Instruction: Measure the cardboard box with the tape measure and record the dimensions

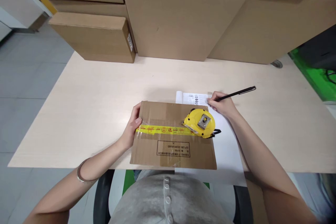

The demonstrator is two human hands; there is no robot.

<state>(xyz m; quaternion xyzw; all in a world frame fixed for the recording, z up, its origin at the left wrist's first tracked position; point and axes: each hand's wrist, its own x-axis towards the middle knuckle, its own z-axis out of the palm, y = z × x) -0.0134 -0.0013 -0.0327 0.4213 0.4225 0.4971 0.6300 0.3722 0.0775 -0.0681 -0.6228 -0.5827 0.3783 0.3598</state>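
My right hand [221, 103] is closed around a black pen [237, 93], its tip down at a white sheet of paper [228, 154] that bears some writing near its top edge. With its thumb on top, my left hand [132, 126] grips the left edge of a flat cardboard box [157, 113]. Yellow tape with red print [160, 129] runs across the box, and a black-framed printed label sits below it. A yellow tape measure [198, 122] lies on the box's right side. The box covers part of the paper.
Large cardboard boxes [178, 24] stand along the back of the pale table [78, 112], with a smaller box [102, 42] at the left. A dark object [320, 49] rests on a green surface at the far right. Chair armrests [102, 196] flank my body.
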